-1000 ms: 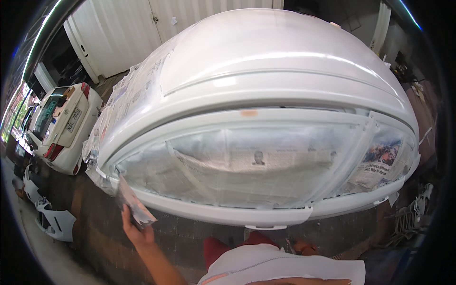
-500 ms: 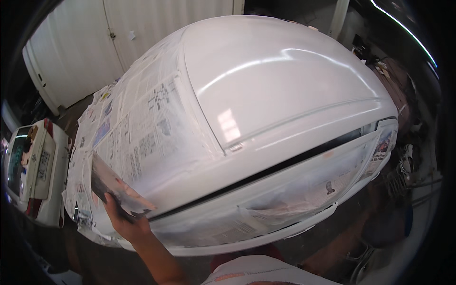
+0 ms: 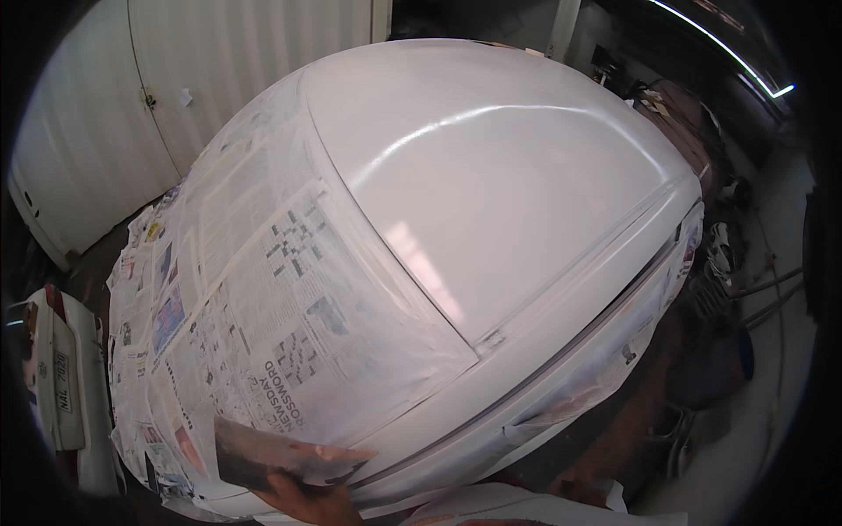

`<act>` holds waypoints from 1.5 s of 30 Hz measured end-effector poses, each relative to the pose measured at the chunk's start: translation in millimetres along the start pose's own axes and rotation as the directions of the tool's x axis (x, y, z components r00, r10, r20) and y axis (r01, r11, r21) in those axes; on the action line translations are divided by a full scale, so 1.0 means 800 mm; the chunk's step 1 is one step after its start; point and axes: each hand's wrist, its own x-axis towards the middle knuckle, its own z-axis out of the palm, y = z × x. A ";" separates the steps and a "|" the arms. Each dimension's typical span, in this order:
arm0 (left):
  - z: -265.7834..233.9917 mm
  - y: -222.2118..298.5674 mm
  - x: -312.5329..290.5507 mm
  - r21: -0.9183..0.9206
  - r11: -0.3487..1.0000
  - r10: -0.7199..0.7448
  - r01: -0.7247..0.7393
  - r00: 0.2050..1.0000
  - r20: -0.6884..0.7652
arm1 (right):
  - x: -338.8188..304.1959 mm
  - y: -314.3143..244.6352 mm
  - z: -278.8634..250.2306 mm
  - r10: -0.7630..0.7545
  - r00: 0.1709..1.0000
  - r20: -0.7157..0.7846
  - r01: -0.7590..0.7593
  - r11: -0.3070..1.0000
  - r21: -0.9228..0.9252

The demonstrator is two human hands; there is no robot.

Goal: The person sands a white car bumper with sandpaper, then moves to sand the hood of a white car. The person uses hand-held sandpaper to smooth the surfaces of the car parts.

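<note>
A: Item one?
B: One flat brownish sheet [image 3: 263, 449], clasped in the grip of the left hand [image 3: 307, 503] at its lower edge.
A: Location?
B: Lower left, before the newspaper [image 3: 224, 289] over the front of a white car [image 3: 491, 202]. Whether sheet and paper touch, one cannot tell.
A: Item two?
B: The car's roof, white and glossy, with a curved streak of light; more newspaper along its side, smudged white.
A: Surroundings?
B: One second white car [image 3: 60, 386], left edge; pale ribbed doors [image 3: 263, 70], upper left; one light strip [image 3: 715, 42], upper right.
</note>
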 end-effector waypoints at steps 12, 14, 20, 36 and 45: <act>-0.014 -0.030 -0.018 0.000 0.984 -0.180 0.180 0.983 -0.032 | -0.027 -0.042 -0.006 0.071 0.997 -0.003 -0.071 0.997 -0.004; -0.015 -0.036 -0.016 0.017 0.985 -0.169 0.170 0.985 -0.035 | -0.029 -0.049 -0.010 0.081 0.997 -0.005 -0.081 0.997 -0.007; -0.015 -0.044 -0.011 0.053 0.988 -0.142 0.144 0.989 -0.035 | -0.033 -0.061 -0.019 0.086 0.996 -0.003 -0.086 0.996 -0.018; -0.002 -0.053 -0.004 0.111 0.994 0.010 -0.012 1.000 0.022 | -0.052 -0.028 -0.004 0.160 0.982 0.096 -0.166 0.985 0.052; -0.016 -0.057 0.000 0.160 0.969 0.184 -0.187 0.982 0.033 | -0.060 -0.015 0.013 0.187 0.966 0.176 -0.207 0.973 0.100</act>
